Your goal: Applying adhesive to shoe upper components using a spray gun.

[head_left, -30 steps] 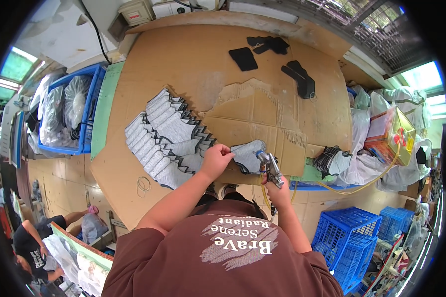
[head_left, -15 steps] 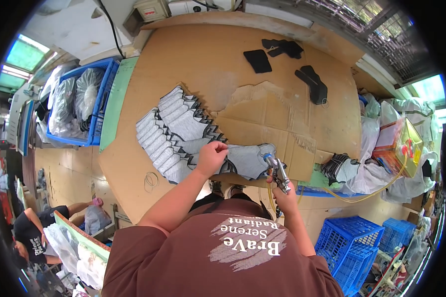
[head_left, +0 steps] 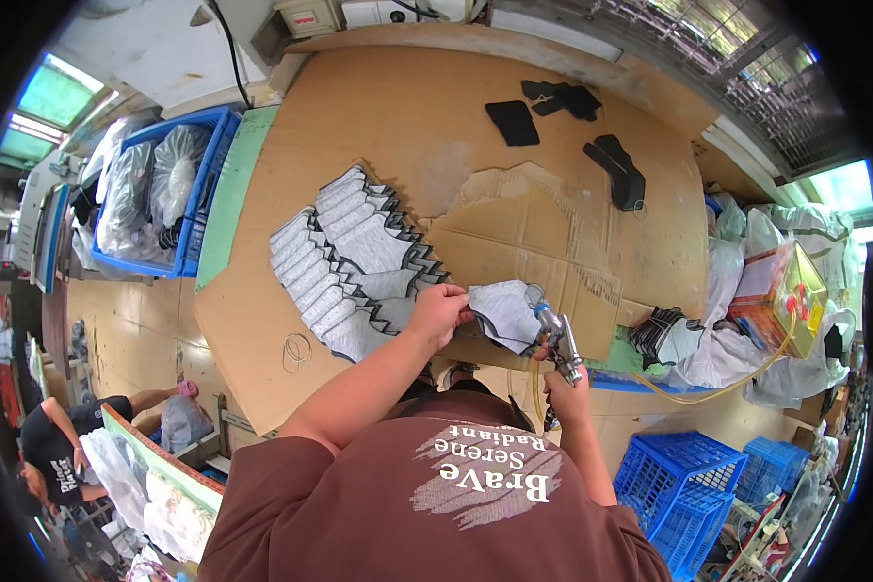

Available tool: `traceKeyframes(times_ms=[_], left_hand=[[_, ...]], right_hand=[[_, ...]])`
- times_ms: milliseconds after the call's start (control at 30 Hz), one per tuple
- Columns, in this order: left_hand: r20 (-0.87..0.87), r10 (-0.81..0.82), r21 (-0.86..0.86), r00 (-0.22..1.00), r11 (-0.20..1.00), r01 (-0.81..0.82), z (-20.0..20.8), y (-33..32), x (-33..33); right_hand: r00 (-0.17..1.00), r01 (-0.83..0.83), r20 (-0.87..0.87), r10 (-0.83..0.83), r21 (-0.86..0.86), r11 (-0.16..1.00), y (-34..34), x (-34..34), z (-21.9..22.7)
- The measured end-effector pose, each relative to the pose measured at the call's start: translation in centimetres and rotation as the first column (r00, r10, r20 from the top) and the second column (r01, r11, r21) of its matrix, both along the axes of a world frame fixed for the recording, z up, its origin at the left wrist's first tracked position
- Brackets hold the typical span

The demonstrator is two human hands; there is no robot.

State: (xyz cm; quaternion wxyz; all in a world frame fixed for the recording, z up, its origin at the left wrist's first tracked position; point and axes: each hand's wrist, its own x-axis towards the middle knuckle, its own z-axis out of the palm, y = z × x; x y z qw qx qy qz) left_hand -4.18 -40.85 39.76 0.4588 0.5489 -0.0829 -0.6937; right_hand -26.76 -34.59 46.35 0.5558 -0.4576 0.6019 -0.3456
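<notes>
My left hand (head_left: 439, 316) pinches the left end of a light grey fabric piece (head_left: 502, 312) with dark edges, near the front edge of the cardboard-covered table. In my right hand (head_left: 565, 398) is a metal spray gun (head_left: 562, 355) with a blue nozzle end, which points at the right end of that piece. A yellowish hose hangs beside the gun. To the left of my left hand, overlapping rows of similar grey pieces (head_left: 361, 233) lie fanned out on the cardboard (head_left: 286, 209).
Black cut pieces (head_left: 614, 173) lie at the far right of the table. Another small stack (head_left: 666, 336) sits at its right edge, near a yellowish container (head_left: 784, 301) with a hose. Blue crates (head_left: 684, 480) stand on the floor, lower right. A person (head_left: 73, 441) is at lower left.
My left hand has moved slightly right, and the piece it pinches now stands apart from the fanned rows. The spray gun has shifted a little right and nearer to me.
</notes>
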Motion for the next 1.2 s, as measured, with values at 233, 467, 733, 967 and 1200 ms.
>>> traceKeyframes(times_ms=[233,467,733,967,1200], left_hand=[[0.784,-0.178,-0.172,0.595,0.859,0.483,-0.3,1.9,-0.8],[0.793,0.018,-0.247,0.609,0.924,0.294,1.3,1.0,5.4],[0.662,0.24,-0.16,0.71,0.971,-0.179,-1.0,0.0,14.5],[0.723,0.271,-0.158,0.635,0.96,-0.231,-0.7,-0.1,15.8],[0.707,0.316,-0.207,0.633,0.948,-0.241,-1.7,0.5,15.8]], right_hand=[[0.996,0.077,0.043,-0.081,0.071,0.995,0.3,-0.9,0.3],[1.0,0.005,0.018,-0.004,-0.013,1.0,0.5,-1.1,-0.3],[0.997,-0.06,0.057,0.058,0.035,0.998,0.2,0.4,0.7],[0.996,-0.063,0.061,0.061,0.038,0.997,0.1,0.4,0.6],[0.996,-0.067,0.06,0.065,0.033,0.997,0.2,0.4,0.5]])
